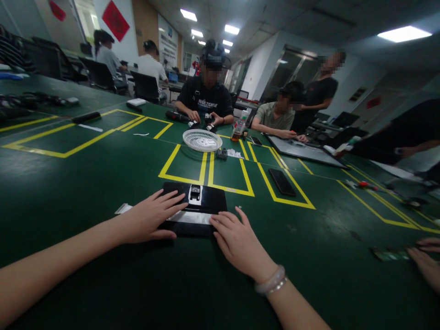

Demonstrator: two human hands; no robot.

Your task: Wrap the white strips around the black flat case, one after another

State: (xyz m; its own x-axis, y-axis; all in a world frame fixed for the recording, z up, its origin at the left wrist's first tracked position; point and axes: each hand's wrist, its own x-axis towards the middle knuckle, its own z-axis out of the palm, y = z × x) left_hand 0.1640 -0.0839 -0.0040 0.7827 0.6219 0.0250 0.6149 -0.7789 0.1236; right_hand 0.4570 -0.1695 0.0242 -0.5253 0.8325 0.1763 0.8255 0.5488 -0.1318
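A glossy black panel (209,200) lies flat on the green table, with a silver strip (192,217) across it and a metal-framed slot (195,195) near its far edge. My left hand (149,217) rests on the panel's left side, fingers spread and palm down. On the right end of the strip lie the fingertips of my right hand (239,238), its thumb and fingers apart. Neither hand grips anything. A small whitish piece (123,208) sticks out beyond my left hand.
Beyond the panel are yellow tape outlines, a white basket (202,140), a small dark part (222,154) and a black phone (282,182). A bottle (239,126) stands farther back. Other people sit across the table; another person's hands (426,261) are at the right edge.
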